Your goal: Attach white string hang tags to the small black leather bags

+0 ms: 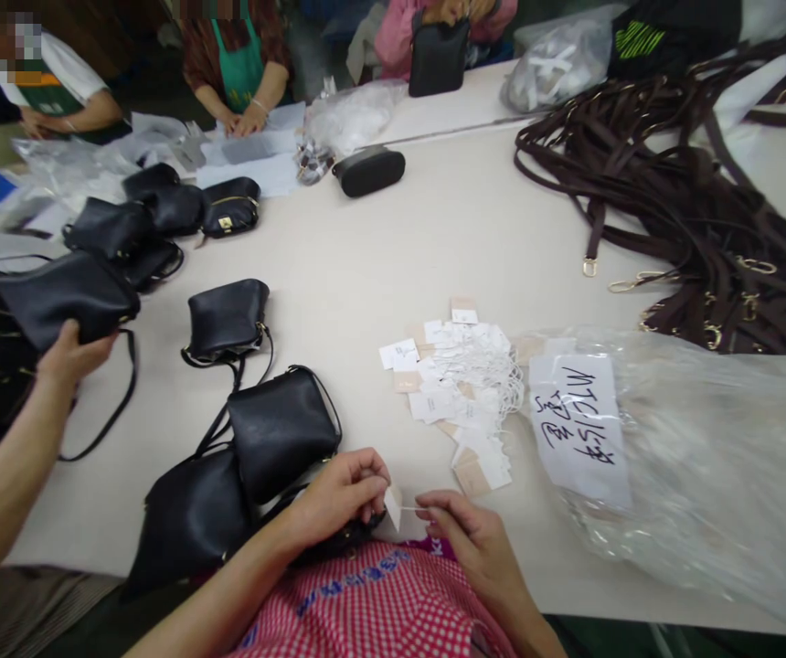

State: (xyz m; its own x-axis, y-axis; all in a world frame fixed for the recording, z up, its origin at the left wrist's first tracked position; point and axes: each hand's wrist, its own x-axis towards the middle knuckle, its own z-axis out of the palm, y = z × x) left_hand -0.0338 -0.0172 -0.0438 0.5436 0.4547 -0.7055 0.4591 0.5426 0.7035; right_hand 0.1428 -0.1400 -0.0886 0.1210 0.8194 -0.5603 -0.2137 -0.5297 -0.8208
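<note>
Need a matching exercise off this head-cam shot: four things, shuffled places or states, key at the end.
Things:
1. Small white paper tag
2. Long dark-brown straps
3. Clear, crumpled plastic bag
4. Loose pile of white and beige paper tags

Places or states:
A. Tangled, with gold-coloured metal clasps
B. On the pale table, ahead of the right hand
C. Between the left hand and right hand
D. Bears a handwritten white label

Pairs: 1-C, 2-A, 3-D, 4-B

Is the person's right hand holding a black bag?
No, the right hand pinches a thin white string that runs to a tag at the left hand.
</note>
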